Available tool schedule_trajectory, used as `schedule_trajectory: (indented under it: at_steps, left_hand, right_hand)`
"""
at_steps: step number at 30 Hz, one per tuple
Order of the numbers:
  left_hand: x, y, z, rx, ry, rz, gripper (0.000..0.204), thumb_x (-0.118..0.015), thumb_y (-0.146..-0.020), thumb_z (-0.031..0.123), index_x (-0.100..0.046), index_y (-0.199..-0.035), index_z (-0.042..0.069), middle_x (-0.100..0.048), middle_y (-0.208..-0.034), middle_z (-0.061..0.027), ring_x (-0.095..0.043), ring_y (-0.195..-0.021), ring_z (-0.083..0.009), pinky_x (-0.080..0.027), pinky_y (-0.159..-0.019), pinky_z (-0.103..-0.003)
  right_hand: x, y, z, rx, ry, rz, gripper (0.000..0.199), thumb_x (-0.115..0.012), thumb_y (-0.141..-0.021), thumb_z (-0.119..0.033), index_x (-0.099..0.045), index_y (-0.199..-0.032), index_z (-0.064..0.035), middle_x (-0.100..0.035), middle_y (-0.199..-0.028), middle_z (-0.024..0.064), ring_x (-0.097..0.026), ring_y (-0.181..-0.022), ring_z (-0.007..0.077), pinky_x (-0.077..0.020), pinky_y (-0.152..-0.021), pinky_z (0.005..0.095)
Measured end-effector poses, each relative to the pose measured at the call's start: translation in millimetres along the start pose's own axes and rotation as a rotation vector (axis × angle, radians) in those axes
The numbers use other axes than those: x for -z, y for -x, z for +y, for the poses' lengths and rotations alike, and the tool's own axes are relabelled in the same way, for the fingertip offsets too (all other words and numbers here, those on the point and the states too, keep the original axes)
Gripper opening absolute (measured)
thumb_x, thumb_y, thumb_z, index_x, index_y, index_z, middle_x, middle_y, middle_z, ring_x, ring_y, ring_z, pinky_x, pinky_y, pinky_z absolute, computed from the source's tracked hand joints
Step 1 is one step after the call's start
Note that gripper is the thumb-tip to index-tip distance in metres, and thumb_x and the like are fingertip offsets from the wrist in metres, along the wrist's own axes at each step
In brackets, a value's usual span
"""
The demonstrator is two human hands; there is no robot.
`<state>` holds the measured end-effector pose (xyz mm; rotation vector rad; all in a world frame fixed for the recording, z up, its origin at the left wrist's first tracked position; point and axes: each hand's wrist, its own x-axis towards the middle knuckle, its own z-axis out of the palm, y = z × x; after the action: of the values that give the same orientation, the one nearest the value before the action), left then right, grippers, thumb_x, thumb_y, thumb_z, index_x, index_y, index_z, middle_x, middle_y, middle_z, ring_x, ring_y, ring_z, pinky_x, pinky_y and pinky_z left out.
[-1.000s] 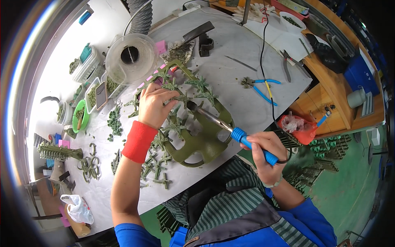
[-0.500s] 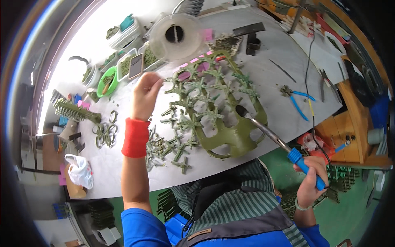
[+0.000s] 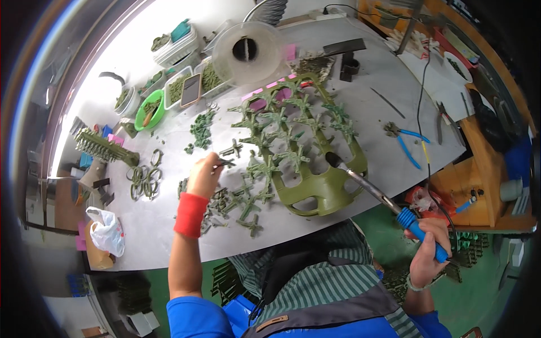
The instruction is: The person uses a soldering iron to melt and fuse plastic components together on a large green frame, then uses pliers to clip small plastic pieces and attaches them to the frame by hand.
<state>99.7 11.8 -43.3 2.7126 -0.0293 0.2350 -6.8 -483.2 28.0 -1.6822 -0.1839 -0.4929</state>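
Observation:
My left hand (image 3: 204, 176), with a red wristband, is over the table left of a large olive-green frame (image 3: 324, 194). Thumb and fingers pinch a small dark green piece (image 3: 226, 163). Loose cross-shaped green pieces (image 3: 248, 205) lie beside and below that hand. Similar crosses sit in rows along the frame's bars. In my right hand (image 3: 431, 250) is a soldering iron (image 3: 372, 190) with a blue handle. Its dark, broad tip (image 3: 333, 160) is over the frame's middle; whether it touches cannot be told.
Small green bits (image 3: 202, 128) lie heaped beyond my left hand. Tubs of green parts, a green bowl (image 3: 159, 115) and a phone (image 3: 191, 90) stand far left. A clear funnel (image 3: 248, 53) is at the back. Blue-handled pliers (image 3: 407, 149) and a black cable (image 3: 420, 107) lie right.
My left hand has come nearer from beside the phone, uncovering the heap of small green bits, and now shows a small green piece in its fingertips. The soldering iron has barely moved.

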Motion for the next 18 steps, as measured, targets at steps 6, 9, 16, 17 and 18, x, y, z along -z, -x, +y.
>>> schedule_trajectory:
  at_steps: [6, 9, 16, 17, 18]
  left_hand:
    - [41, -3, 27, 0.221, 0.716, 0.136, 0.026, -0.067, -0.089, -0.003, -0.067, -0.115, 0.001, -0.074, -0.092, -0.0065, -0.065, -0.079, -0.0085, -0.053, -0.072, -0.023]
    - [49, -8, 58, 0.125, 0.646, 0.079, 0.025, -0.065, -0.09, -0.003, -0.07, -0.115, -0.001, -0.074, -0.096, -0.0057, -0.064, -0.081, -0.0078, -0.052, -0.073, -0.022]
    - [56, -18, 95, 0.198, 0.769, -0.082, 0.028, -0.065, -0.093, -0.001, -0.067, -0.12, -0.002, -0.071, -0.096, -0.0036, -0.065, -0.085, -0.0087, -0.053, -0.078, -0.022]
    - [57, -19, 99, 0.237, 0.788, -0.121, 0.03, -0.065, -0.092, -0.002, -0.066, -0.123, -0.002, -0.07, -0.097, -0.0042, -0.066, -0.086, -0.0097, -0.054, -0.079, -0.023]
    - [57, -19, 104, 0.187, 0.811, -0.127, 0.03, -0.065, -0.092, -0.002, -0.066, -0.123, -0.002, -0.07, -0.097, -0.0042, -0.066, -0.086, -0.0097, -0.054, -0.079, -0.023]
  right_hand:
    - [2, -4, 0, -0.005, -0.005, -0.003, 0.019, -0.055, -0.095, -0.007, -0.062, -0.099, 0.01, -0.061, -0.1, 0.0205, -0.067, -0.075, 0.0255, -0.062, -0.064, 0.0344]
    - [3, -6, 1, -0.005, -0.016, -0.015, 0.02, -0.055, -0.096, -0.008, -0.063, -0.099, 0.01, -0.061, -0.099, 0.0198, -0.067, -0.075, 0.0254, -0.0619, -0.064, 0.034]
    - [6, -8, 2, -0.028, -0.029, -0.026, 0.02, -0.056, -0.096, -0.009, -0.064, -0.099, 0.0098, -0.06, -0.099, 0.0187, -0.067, -0.077, 0.0254, -0.0623, -0.065, 0.034]
    - [7, -8, 2, -0.03, -0.029, -0.024, 0.02, -0.056, -0.096, -0.009, -0.064, -0.099, 0.0098, -0.06, -0.099, 0.0187, -0.067, -0.077, 0.0254, -0.0623, -0.065, 0.034]
    - [7, -8, 3, -0.031, -0.031, -0.025, 0.02, -0.056, -0.096, -0.009, -0.064, -0.099, 0.0095, -0.06, -0.1, 0.0186, -0.067, -0.078, 0.0253, -0.0627, -0.065, 0.0341]
